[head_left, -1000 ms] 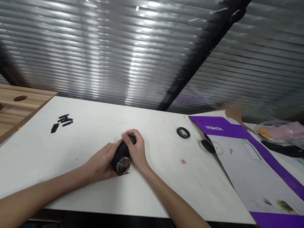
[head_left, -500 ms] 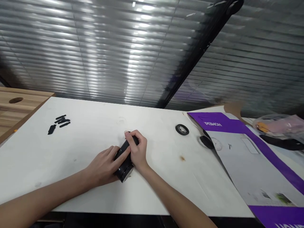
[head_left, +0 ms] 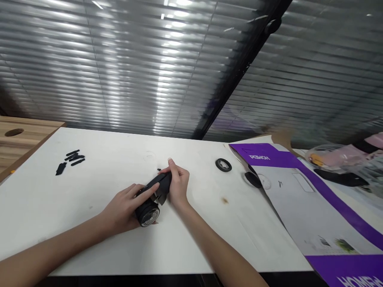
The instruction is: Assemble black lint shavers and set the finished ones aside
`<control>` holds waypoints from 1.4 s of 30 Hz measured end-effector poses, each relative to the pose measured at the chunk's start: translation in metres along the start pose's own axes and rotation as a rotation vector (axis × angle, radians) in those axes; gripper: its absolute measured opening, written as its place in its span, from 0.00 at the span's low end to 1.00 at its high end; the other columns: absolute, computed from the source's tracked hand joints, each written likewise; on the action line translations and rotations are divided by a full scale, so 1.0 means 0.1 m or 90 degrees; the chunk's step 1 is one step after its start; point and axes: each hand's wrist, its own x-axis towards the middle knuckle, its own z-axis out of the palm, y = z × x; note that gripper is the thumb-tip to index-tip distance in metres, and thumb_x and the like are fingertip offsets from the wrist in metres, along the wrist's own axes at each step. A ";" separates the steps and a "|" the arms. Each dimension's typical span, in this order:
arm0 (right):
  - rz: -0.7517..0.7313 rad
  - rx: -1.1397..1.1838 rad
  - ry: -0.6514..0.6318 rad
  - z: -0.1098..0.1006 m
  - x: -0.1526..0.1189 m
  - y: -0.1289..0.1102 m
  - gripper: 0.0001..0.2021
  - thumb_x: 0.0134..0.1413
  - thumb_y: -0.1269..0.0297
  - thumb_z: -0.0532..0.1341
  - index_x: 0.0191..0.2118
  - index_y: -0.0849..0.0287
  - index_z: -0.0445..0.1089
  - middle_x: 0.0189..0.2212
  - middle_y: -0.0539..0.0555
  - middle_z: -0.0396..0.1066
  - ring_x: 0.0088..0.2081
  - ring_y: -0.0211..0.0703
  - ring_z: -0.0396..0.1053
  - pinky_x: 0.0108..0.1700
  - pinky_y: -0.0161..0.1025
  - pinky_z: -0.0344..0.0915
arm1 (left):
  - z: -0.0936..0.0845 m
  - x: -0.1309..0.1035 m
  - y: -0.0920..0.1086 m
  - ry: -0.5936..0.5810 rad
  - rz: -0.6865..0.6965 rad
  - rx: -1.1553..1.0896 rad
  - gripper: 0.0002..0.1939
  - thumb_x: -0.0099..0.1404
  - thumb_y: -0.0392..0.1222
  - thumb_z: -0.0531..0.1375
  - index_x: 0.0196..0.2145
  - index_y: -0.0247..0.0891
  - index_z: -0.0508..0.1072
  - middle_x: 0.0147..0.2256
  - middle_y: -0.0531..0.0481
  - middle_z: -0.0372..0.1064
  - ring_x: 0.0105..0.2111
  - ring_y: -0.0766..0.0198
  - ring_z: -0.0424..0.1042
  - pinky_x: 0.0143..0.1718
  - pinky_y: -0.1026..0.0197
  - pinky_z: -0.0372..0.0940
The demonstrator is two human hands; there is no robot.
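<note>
A black cylindrical device (head_left: 148, 211) with a perforated round end lies tilted over the white table (head_left: 113, 247), the perforated end toward the near edge. My left hand (head_left: 125, 205) is wrapped round its body from the left. At its upper end my right hand (head_left: 178, 183) grips a dark casing part (head_left: 163, 185), which stands at an angle to the body with a gap between them. A tiny black piece (head_left: 158, 170) lies just beyond my right fingers. Several black strips (head_left: 74, 156) and a wider black piece (head_left: 61, 168) rest at the table's left.
A black ring (head_left: 223, 165) lies right of my hands. Beyond it are a round black part (head_left: 253, 179) and a purple and white box sheet (head_left: 302, 207). At the far right are a black flat object (head_left: 341, 177) and plastic bags. A wooden board (head_left: 26, 137) stands at the left.
The casing part has swung away from the device's body, opening a gap. The device's perforated end has turned more into view. A tiny black piece now shows beyond my right fingers.
</note>
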 end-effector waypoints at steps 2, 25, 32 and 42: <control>-0.009 0.003 0.040 -0.03 0.06 0.00 0.29 0.53 0.40 0.67 0.14 0.57 0.68 0.15 0.51 0.68 0.20 0.39 0.65 0.28 0.38 0.63 | -0.03 0.00 -0.01 -0.002 -0.048 -0.077 0.49 0.67 0.52 0.69 0.76 0.57 0.46 0.50 0.43 0.71 0.41 0.55 0.77 0.39 0.58 0.73; 0.458 0.530 -0.097 -0.28 0.31 -0.05 0.25 0.59 0.47 0.67 0.23 0.55 0.56 0.20 0.46 0.59 0.24 0.37 0.64 0.22 0.34 0.65 | -0.20 0.17 -0.08 0.123 -0.500 -0.454 0.41 0.54 0.57 0.73 0.62 0.43 0.71 0.55 0.42 0.76 0.49 0.47 0.77 0.48 0.54 0.72; 0.435 0.515 -0.125 -0.25 0.32 -0.01 0.18 0.53 0.60 0.72 0.26 0.56 0.61 0.22 0.47 0.65 0.24 0.36 0.67 0.12 0.28 0.45 | -0.21 0.19 -0.05 0.112 -0.491 -0.490 0.40 0.55 0.55 0.73 0.62 0.41 0.69 0.56 0.41 0.76 0.51 0.46 0.76 0.52 0.52 0.71; 0.356 0.519 -0.152 -0.31 0.31 -0.01 0.10 0.49 0.78 0.66 0.38 0.59 0.72 0.45 0.62 0.80 0.48 0.51 0.81 0.43 0.40 0.81 | -0.19 0.19 -0.04 0.109 -0.486 -0.525 0.40 0.55 0.55 0.73 0.62 0.41 0.69 0.52 0.42 0.77 0.48 0.47 0.77 0.48 0.52 0.72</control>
